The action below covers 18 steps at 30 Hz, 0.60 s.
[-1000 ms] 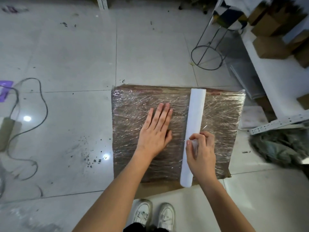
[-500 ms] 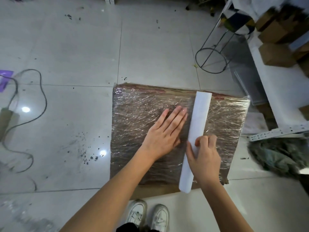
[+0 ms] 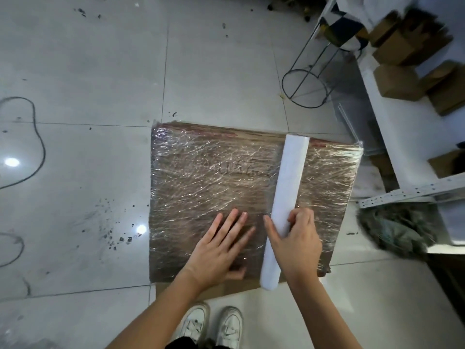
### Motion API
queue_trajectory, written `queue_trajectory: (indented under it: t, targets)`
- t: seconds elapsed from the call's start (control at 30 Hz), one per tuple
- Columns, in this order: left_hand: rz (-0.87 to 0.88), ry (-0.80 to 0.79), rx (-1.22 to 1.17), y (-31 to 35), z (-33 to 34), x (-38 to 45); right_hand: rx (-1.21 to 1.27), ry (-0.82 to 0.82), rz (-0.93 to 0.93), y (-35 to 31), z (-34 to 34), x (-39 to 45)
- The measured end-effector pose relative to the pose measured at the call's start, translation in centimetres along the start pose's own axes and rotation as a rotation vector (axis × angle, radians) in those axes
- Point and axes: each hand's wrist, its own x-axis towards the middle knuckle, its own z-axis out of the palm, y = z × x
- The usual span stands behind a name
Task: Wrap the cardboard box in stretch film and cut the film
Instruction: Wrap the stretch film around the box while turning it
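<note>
Head view: left hand [image 3: 221, 245] presses flat on film-covered flat brown cardboard box [image 3: 214, 177]; right hand [image 3: 295, 241] beside it grips white stretch-film roll [image 3: 289, 187]. Wrapping looks nearly complete; cutting probably follows.

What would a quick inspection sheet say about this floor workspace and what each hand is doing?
Surface: grey tiled floor, with dark specks and light glare.
Job's things: flat cardboard box covered in stretch film; white film roll lying across it.
Clutter: wire stand, small boxes on white shelving, a grey-green heap.
Hands: left hand flat on the film; right hand grips the roll.
Cables: dark cable looping at left.
Surroundings: white shoes below.
</note>
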Motion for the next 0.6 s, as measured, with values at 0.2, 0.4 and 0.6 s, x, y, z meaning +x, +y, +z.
queue_trajectory:
  t: [0.2, 0.4, 0.6]
  targets:
    - [0.403, -0.099, 0.151, 1.1, -0.4, -1.2, -0.011, -0.075, 0.017, -0.6, -0.8, 1.4]
    - [0.393, -0.194, 0.221, -0.2, 0.9, -1.8, -0.032, -0.088, 0.041, -1.1, -0.9, 1.9]
    - [0.460, -0.208, 0.266, 0.6, 1.8, -3.4, -0.122, -0.108, -0.021, 0.6, -2.4, 1.4]
